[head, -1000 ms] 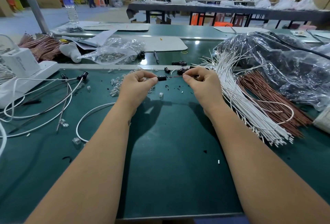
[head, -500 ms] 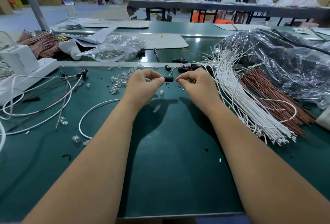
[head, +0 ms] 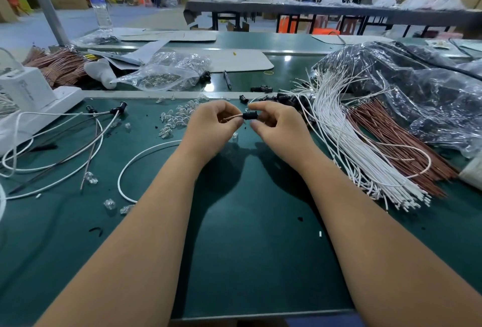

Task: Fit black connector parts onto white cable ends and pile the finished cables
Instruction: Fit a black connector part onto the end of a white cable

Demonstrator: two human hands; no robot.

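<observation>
Between both hands, black ribbed connector (head: pixel 250 115) sleeves thin wire.

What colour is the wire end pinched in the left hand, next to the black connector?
Coppery brown, not white. The left hand pinches this wire end beside the black connector; head view.

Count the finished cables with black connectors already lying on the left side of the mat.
2 show: their black connector heads lie side by side at the mat's far left, one and the other. The cords tangle below them, so more may be hidden.
</observation>
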